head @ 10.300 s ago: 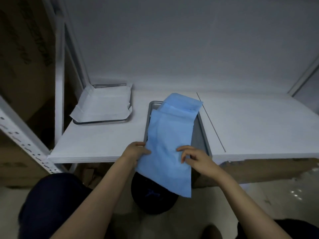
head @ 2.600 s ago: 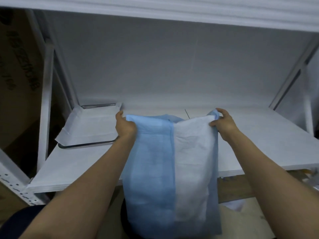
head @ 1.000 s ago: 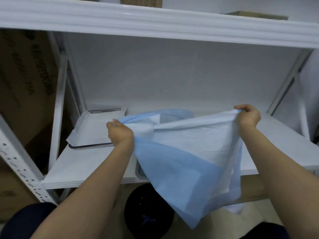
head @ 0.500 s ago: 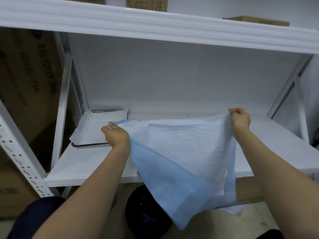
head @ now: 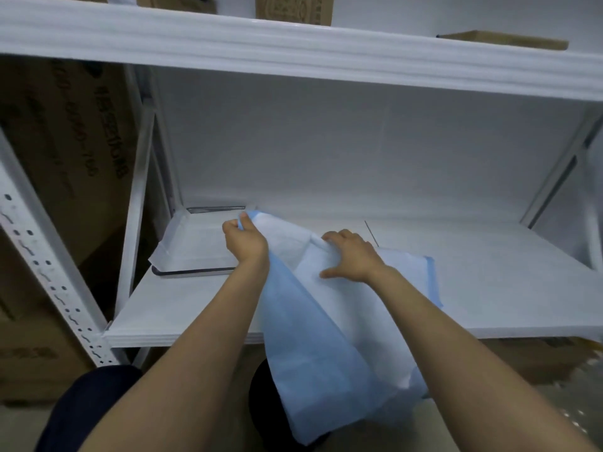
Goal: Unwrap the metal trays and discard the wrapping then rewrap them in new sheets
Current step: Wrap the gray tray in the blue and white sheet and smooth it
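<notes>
A large blue and white wrapping sheet [head: 329, 324] lies spread over the middle of the white shelf [head: 489, 288] and hangs over its front edge. My left hand [head: 246, 241] pinches its far left corner, raised above the shelf. My right hand [head: 350, 256] grips a bunched fold near the sheet's far edge, knuckles up. The metal tray that stood at the middle is hidden under the sheet. A second metal tray [head: 195, 272], covered by a white sheet [head: 195, 243], sits at the back left of the shelf.
A black round bin [head: 264, 402] stands on the floor under the hanging sheet. Brown cardboard boxes [head: 65, 158] fill the left side behind the white rack post [head: 49, 272]. More boxes sit on the upper shelf [head: 293, 50]. The shelf's right half is bare white board.
The sheet, held stretched in the air between both hands, has come down onto the shelf. My right hand moved left and down along its edge; my left hand shifted slightly right.
</notes>
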